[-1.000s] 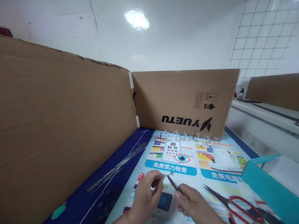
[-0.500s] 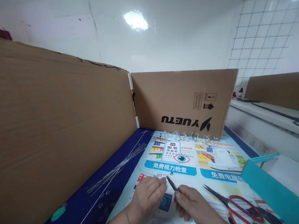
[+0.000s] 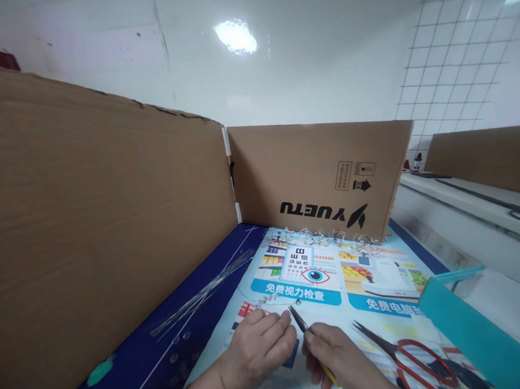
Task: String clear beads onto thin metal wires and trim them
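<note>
My right hand [image 3: 335, 354] is wrapped round a pair of needle-nose pliers [image 3: 300, 319] with a dark pointed nose; a bit of yellow handle shows below the fingers. Across from it my left hand [image 3: 261, 348] is closed, knuckles up, its fingertips close to the pliers' tip. Whatever those fingers hold is hidden. Just beyond them lies a short row of small clear beads [image 3: 266, 300], and I cannot tell whether the hand touches it. A single small bead [image 3: 298, 302] rests near the pliers' tip.
Red-handled scissors [image 3: 395, 349] lie right of my right hand, beside a teal box [image 3: 479, 328]. Thin wires [image 3: 204, 292] lie on the blue strip at left. Clear beaded pieces [image 3: 333, 237] line the foot of the back cardboard panel [image 3: 311, 168]. Another cardboard panel [image 3: 102, 210] walls the left.
My left hand has turned a little and its fingers are more curled, uncovering more of the clear beads. The pliers have tilted slightly in my right hand, so the yellow handle now shows.
</note>
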`<state>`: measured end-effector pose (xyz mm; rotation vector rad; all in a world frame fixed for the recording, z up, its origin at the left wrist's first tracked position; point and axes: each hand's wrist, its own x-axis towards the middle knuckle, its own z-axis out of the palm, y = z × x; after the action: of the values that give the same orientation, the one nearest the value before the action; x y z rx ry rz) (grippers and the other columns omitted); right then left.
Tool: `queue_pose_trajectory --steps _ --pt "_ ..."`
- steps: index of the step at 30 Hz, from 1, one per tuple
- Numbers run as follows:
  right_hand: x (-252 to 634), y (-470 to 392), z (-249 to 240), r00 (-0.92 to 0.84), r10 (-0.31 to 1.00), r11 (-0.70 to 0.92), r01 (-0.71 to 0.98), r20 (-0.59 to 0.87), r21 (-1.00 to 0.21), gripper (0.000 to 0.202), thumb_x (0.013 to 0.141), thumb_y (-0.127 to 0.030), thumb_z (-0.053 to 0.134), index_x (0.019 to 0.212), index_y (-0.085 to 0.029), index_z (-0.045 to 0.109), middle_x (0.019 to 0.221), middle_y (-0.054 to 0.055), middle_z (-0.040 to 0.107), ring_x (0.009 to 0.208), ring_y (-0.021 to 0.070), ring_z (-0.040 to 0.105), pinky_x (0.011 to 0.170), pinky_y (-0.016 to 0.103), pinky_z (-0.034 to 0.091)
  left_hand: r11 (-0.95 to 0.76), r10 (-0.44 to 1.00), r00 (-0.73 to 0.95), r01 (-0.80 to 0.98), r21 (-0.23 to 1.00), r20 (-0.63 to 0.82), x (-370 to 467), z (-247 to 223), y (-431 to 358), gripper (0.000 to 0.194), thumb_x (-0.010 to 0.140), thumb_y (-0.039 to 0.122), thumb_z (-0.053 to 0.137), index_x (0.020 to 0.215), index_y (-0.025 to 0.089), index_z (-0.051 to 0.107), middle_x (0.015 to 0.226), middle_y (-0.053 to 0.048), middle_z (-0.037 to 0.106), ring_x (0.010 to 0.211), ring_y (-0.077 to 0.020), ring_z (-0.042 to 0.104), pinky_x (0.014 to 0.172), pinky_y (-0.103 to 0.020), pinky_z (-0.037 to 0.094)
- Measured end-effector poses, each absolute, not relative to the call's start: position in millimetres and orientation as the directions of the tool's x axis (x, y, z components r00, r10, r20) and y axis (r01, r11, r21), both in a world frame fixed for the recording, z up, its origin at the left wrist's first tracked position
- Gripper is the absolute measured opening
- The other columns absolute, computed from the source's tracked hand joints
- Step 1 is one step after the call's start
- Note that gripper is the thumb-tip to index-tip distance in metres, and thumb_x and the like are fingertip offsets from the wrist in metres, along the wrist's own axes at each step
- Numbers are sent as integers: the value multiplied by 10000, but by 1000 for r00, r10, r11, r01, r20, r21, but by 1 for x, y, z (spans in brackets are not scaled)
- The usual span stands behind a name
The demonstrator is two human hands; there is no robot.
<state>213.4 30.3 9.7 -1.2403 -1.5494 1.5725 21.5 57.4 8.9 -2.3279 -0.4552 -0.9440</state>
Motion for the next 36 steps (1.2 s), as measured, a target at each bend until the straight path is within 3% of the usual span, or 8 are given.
queue_pose_trajectory --steps 21,36 --pt "215 32 5 -376 899 -176 156 -223 -972 389 763 -537 445 690 -156 477 513 -32 473 377 62 409 326 166 240 -777 176 708 527 -345 685 21 -1 59 172 853 92 416 925 128 568 962 -87 669 748 -153 599 605 -292 396" --pt "215 31 5 -377 896 -176 185 -235 -967 359 795 -508 430 683 -170 471 479 -60 431 338 43 325 328 166 205 -842 194 609 505 -188 769 21 -11 66 201 804 56 425 960 120 535 914 -99 665 683 -155 581 582 -301 378"
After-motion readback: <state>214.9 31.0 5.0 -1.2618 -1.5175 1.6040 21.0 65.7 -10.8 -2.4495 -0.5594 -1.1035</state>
